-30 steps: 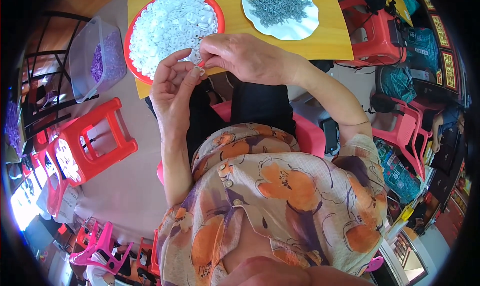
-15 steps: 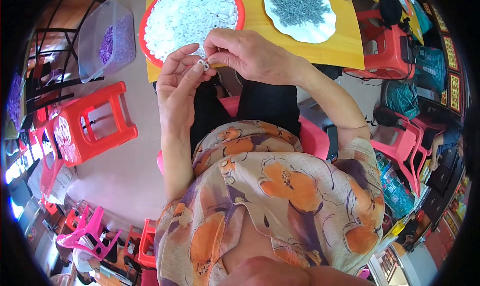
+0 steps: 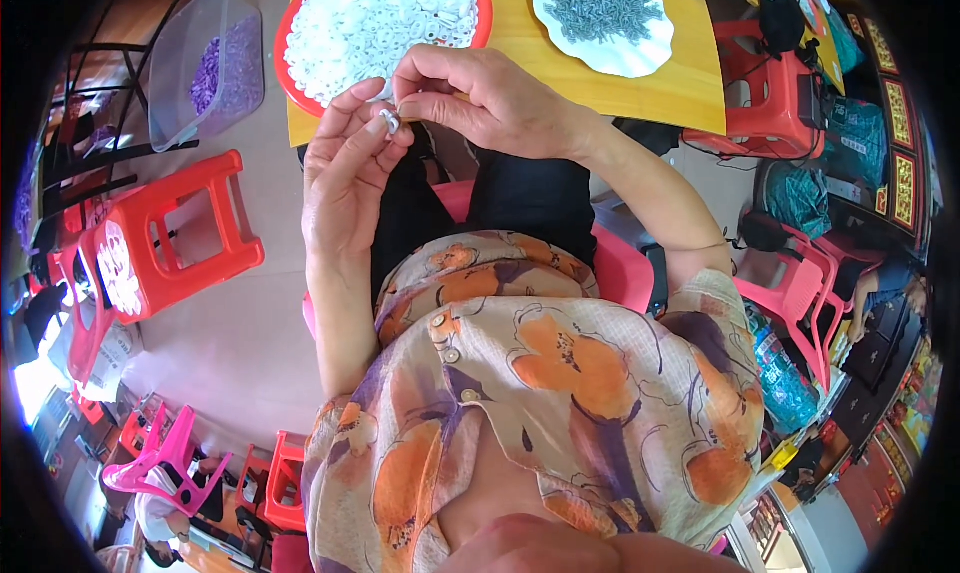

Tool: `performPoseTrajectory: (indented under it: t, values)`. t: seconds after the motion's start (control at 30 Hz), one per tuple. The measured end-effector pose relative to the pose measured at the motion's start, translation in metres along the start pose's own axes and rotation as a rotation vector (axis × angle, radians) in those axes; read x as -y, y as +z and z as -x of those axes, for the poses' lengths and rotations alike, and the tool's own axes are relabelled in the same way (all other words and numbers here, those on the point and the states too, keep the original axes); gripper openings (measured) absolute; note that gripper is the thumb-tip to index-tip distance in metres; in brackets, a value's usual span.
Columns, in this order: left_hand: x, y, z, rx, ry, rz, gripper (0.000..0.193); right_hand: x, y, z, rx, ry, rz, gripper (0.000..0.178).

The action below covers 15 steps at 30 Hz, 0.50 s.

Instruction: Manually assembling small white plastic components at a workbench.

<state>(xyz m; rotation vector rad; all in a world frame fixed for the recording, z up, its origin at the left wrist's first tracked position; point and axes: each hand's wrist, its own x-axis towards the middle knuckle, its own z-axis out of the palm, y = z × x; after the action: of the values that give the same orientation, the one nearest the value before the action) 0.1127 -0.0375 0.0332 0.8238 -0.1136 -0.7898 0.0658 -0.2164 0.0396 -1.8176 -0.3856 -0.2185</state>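
One small white piece (image 3: 391, 122) at least, pinched between thumb and finger of left hand (image 3: 340, 163). Right hand (image 3: 485, 98): thumb and forefinger pressed together just beside it; anything between, cannot tell. Piece probably light, stiff, slippery; best gripped by edges. Beyond, on table (image 3: 690, 83): red bowl (image 3: 486, 13) heaped with white rings (image 3: 375, 28); plate (image 3: 625, 58) bearing grey bits (image 3: 605, 5). Farther left: clear bin (image 3: 170, 93), purple bits (image 3: 208, 73) inside.
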Motion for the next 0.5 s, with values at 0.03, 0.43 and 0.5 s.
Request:
performPoseTrajectory:
  t: [0.03, 0.43, 0.5]
  values:
    - [0.0, 0.002, 0.0, -0.033, 0.023, -0.031, 0.029, -0.001, 0.001, 0.0, -0.001, 0.003, 0.001, 0.01]
    - [0.004, 0.012, 0.008, -0.151, 0.193, -0.38, 0.028, -0.002, 0.004, 0.006, 0.004, 0.031, 0.121, 0.012]
    - [0.006, 0.012, 0.008, -0.154, 0.195, -0.391, 0.028, -0.003, 0.003, 0.007, 0.005, 0.033, 0.116, 0.012]
